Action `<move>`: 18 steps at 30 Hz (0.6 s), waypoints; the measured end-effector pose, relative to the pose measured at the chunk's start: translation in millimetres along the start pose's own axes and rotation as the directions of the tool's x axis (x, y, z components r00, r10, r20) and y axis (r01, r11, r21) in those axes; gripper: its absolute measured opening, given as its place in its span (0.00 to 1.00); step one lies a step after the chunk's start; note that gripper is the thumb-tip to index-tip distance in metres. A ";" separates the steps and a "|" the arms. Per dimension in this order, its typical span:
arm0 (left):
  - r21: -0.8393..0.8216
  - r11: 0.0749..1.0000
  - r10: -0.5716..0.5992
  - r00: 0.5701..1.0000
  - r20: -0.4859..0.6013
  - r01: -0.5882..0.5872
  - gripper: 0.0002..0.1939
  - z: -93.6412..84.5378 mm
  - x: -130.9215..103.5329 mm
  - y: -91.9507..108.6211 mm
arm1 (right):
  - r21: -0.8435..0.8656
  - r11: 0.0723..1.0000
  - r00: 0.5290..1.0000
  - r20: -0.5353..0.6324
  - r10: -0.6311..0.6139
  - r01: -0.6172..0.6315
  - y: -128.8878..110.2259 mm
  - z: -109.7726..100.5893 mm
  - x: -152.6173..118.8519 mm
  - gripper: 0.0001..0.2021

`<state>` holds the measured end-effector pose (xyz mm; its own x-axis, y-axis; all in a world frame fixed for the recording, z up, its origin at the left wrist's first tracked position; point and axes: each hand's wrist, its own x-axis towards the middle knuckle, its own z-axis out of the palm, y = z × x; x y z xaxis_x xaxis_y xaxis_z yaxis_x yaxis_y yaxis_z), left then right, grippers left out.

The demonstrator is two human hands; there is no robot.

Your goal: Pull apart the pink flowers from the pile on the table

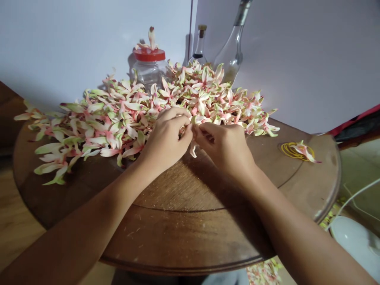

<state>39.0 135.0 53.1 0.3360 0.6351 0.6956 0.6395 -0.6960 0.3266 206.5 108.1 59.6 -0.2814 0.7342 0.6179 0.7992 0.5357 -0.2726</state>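
Centrally, left hand (168, 140) and right hand (227, 148) nearly meet — fingertips of both pinched on one pink-white flower (193, 151) between them, just before the flower heap (109, 126) on the brown table (178, 237). Yellow bands (286, 151) lie well apart, rightward.

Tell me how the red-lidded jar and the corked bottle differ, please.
The jar is wide; the bottle narrows to a slim neck. The jar wears a red lid, the bottle a brown stopper. A flower rests on the jar's lid; none sits on the bottle. Both are see-through and partly hidden by the flower heap.
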 end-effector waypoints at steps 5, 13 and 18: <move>0.011 1.000 0.018 0.999 -0.045 -0.018 0.08 0.5 0.0 2.6 | -0.027 0.999 1.000 0.007 0.019 -0.019 0.6 1.4 -1.3 0.17; -0.174 0.982 -0.066 0.998 0.015 0.068 0.10 -1.3 2.2 -2.7 | 0.062 0.998 0.999 0.043 0.024 -0.026 -2.5 0.8 -2.0 0.15; -0.230 0.970 -0.088 0.996 -0.019 0.081 0.10 -2.8 2.8 -3.8 | 0.175 0.983 0.998 0.043 0.051 -0.058 -2.4 -3.0 0.3 0.16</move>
<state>35.6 138.5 55.7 0.2655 0.6872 0.6762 0.4881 -0.7006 0.5204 206.1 105.8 62.6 -0.2627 0.7777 0.5711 0.7085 0.5573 -0.4329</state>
